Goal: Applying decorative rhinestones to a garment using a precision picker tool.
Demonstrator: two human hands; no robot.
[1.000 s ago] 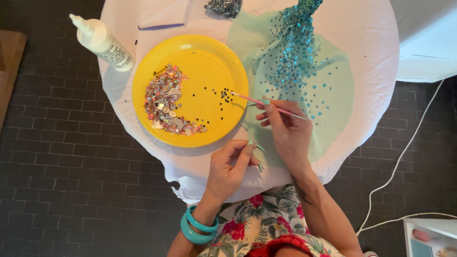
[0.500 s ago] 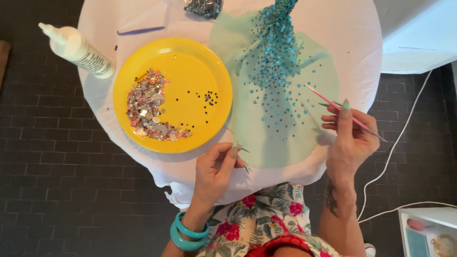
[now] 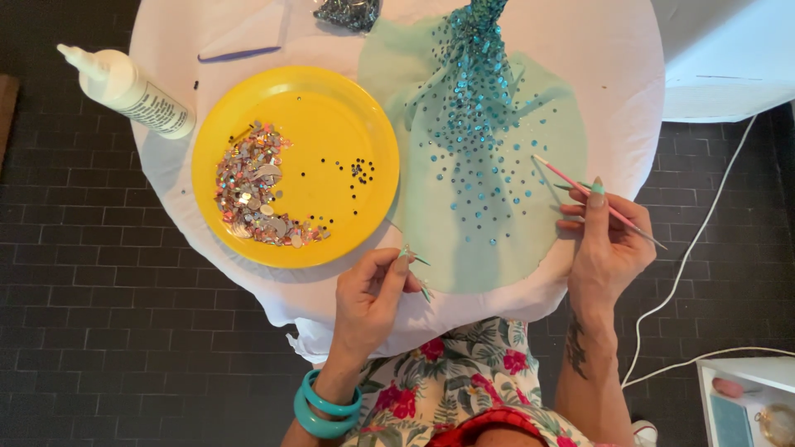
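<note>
Right hand (image 3: 609, 248): fingers closed on one thin pink stick (image 3: 598, 201), held slanted, its pale tip over the right part of the fabric; whether the tip touches cannot be told. Left hand (image 3: 373, 298): thumb and fingertips pinched at the near edge of the green mesh fabric (image 3: 497, 240), holding it against the table edge. Two turquoise bangles (image 3: 325, 407) on the left wrist.

Fabric: one piece, pale green, spread flat on the round white table (image 3: 613, 74), gathered to a point at the far side. Blue stones dense near the gathered top, scattered singly lower down; too many to count.

One yellow plate (image 3: 331, 108) just left of the fabric, their edges touching or overlapping. On it: one heap of mixed silvery and pink sequins (image 3: 252, 190) at its left, one small cluster of dark beads (image 3: 361, 170) near the centre.

One white glue bottle (image 3: 128, 91), lying tilted beyond the plate's left rim. One purple stick (image 3: 238, 55) at the far side. One white cable (image 3: 687, 265) on the dark floor, right.
</note>
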